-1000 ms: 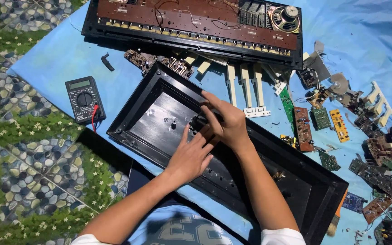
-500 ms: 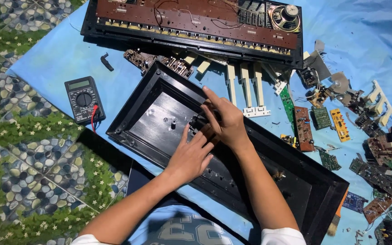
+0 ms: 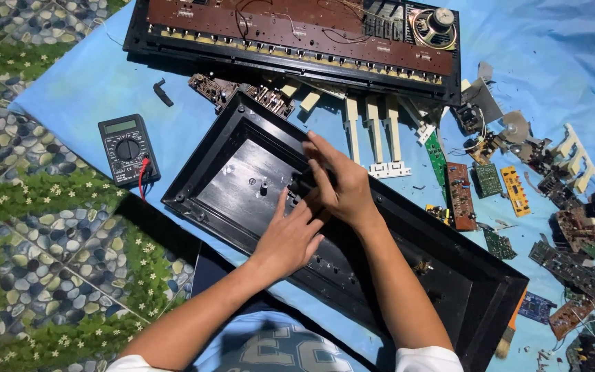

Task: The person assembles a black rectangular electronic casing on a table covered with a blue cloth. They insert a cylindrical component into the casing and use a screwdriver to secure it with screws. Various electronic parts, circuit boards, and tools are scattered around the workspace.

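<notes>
A long black plastic keyboard shell (image 3: 232, 180) lies open-side up on a blue sheet (image 3: 84, 83), running diagonally from upper left to lower right. Both of my hands are inside it near the middle. My left hand (image 3: 289, 238) rests palm down on the shell's floor with the fingers spread, holding nothing. My right hand (image 3: 344, 187) is just above it, its fingers curled around a small black part (image 3: 302, 183) that is fixed in the shell. Screw posts and a small knob (image 3: 264, 186) stand on the shell's floor to the left of my hands.
A keyboard chassis with a brown circuit board (image 3: 297, 27) and a speaker (image 3: 442, 17) lies at the top. White keys (image 3: 373, 134) lie below it. A multimeter (image 3: 127, 148) sits at the left. Several loose circuit boards (image 3: 459, 196) crowd the right. A pebble-patterned floor (image 3: 36, 241) borders the sheet.
My right hand's fingers have shifted slightly on the small black part. My left hand and the shell stay where they were.
</notes>
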